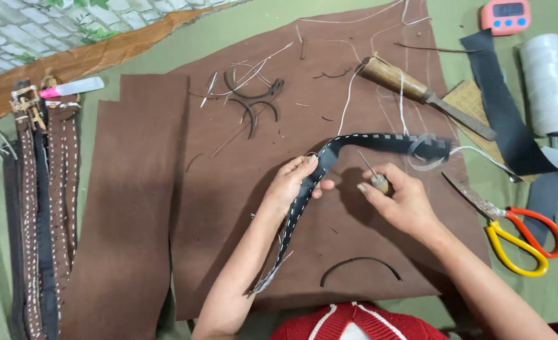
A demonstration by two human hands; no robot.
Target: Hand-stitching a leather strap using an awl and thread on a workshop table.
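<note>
While the left hand (290,182) pinches the dark stitched strap (329,157) at frame centre, keeping it raised off the surface, the right hand (400,200) is closed around an awl (375,177) aimed at its edge.

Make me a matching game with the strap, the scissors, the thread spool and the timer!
Things:
1. strap
2. scissors
3. spool
4. timer

Clues:
A. pink, at the top edge
B. white, lying at the far right
C. red and yellow handles
D. dark with white stitches, held in the left hand

Pairs: 1-D, 2-C, 3-B, 4-A
</note>
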